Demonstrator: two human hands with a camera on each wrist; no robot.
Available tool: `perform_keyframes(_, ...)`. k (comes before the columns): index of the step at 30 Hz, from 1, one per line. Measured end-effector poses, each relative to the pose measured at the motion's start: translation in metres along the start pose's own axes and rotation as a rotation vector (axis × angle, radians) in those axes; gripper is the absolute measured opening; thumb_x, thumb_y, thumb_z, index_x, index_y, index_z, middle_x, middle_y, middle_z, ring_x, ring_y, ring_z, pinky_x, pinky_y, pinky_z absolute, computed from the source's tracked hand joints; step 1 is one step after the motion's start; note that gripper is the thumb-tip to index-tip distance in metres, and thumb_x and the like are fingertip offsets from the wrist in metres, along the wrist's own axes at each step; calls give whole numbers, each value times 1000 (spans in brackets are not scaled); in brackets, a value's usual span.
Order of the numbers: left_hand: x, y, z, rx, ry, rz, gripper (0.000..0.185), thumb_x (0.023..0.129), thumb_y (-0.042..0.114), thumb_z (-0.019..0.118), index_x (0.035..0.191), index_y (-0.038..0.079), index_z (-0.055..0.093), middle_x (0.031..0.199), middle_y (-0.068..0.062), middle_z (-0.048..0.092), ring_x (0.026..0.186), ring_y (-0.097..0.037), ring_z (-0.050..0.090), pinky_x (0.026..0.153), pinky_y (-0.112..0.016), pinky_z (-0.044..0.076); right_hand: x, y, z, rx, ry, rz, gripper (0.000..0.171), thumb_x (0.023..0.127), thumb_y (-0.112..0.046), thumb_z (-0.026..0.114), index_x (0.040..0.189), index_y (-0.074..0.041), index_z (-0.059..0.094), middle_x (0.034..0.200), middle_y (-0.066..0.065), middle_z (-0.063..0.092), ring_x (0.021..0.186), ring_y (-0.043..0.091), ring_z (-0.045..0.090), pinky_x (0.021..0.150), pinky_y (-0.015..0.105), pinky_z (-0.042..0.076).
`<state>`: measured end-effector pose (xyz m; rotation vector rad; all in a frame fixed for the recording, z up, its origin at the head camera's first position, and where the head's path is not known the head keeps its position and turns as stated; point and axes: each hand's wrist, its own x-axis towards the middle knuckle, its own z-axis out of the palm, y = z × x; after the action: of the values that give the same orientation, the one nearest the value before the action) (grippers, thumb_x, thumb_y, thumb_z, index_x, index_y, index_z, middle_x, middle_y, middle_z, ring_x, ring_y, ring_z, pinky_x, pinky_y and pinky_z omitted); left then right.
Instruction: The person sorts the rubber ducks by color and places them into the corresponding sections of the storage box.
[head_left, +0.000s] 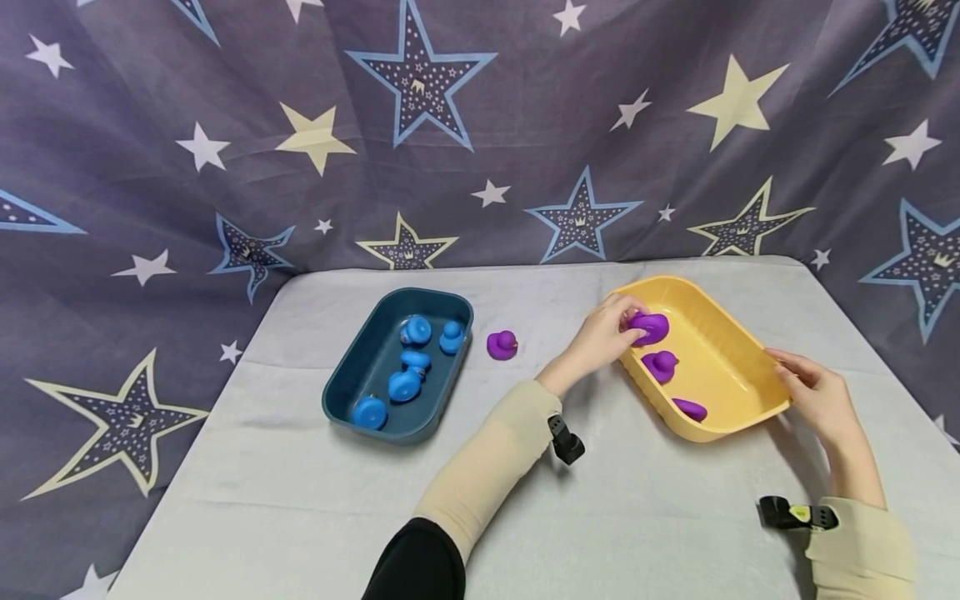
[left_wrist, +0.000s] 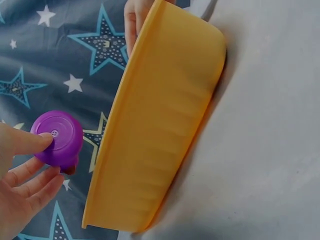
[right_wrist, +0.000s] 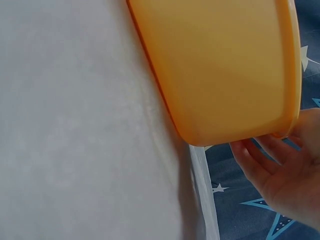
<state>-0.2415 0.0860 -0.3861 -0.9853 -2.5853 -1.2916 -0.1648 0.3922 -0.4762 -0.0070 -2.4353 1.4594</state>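
My left hand (head_left: 600, 335) pinches a purple toy duck (head_left: 652, 327) over the left side of the yellow bin (head_left: 738, 371). In the left wrist view the flat round base of the duck (left_wrist: 70, 135) faces the camera, thumb on it and fingers below. My right hand (head_left: 821, 396) holds the bin's right rim; in the right wrist view its fingers (right_wrist: 252, 162) lie against the bin's outer wall. Inside the bin lie another purple duck (head_left: 660, 366) and a purple piece (head_left: 690, 409) partly hidden by the near wall.
A dark teal bin (head_left: 337, 392) on the left holds several blue toy ducks (head_left: 405, 385). Between the bins, one purple duck (head_left: 502, 345) sits on the white tablecloth (head_left: 300, 508). A star-patterned curtain (head_left: 480, 108) hangs behind the table.
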Motion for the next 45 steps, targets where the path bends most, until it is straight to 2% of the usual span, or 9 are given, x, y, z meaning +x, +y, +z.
perform_keyframes(3,3,-1,3,0,-9,0,22,83,7,65,104,4,60,95,-9,56,84,-14,53,74,-10,36,1,4,-1,-4,-3,2,43,91,-37,50,122,-9,59,95,-36,52,82,-18,50,65,3,41)
perform_keyframes(7,8,-1,7,-8,-26,-7,22,83,7,65,104,4,60,94,-9,57,83,-14,54,73,-10,35,1,2,-1,-15,0,20,40,92,-35,50,122,-11,59,94,-36,51,81,-18,49,64,3,40)
perform_keyframes(11,12,-1,11,-4,-42,-25,21,83,7,65,104,5,60,93,-7,57,81,-10,53,71,-8,36,1,1,-1,-24,0,18,34,92,-31,51,120,-16,61,93,-37,51,80,-17,50,63,3,41)
perform_keyframes(15,15,0,15,23,-48,-30,22,84,9,65,105,6,60,93,-5,56,80,-9,52,70,-7,36,-1,-3,0,-23,12,29,30,92,-35,50,117,-23,62,92,-38,51,78,-18,50,63,3,40)
perform_keyframes(20,19,1,19,44,-51,-32,22,84,10,65,105,7,60,94,-5,56,83,-10,53,70,-7,34,-7,-33,0,6,-10,20,27,93,-15,49,117,-16,63,91,-37,51,77,-16,49,62,3,40)
perform_keyframes(25,23,1,25,55,-46,-44,23,83,10,66,105,8,61,94,-4,57,86,-9,54,71,-6,34,-10,-49,0,35,-20,18,32,92,-5,48,112,-24,64,90,-37,51,77,-17,49,62,3,40)
perform_keyframes(37,29,1,34,91,-45,-72,22,84,12,65,105,11,62,95,-2,56,84,-7,52,71,-6,33,-11,-49,-1,25,-15,10,31,92,-5,48,114,-21,64,91,-38,51,77,-17,48,62,3,39)
perform_keyframes(45,33,-2,40,63,-22,-91,22,82,10,67,104,10,62,94,-3,57,84,-7,54,71,-6,33,-11,-50,-1,38,-13,-5,32,91,-5,49,112,-24,64,90,-37,51,76,-16,49,62,3,39)
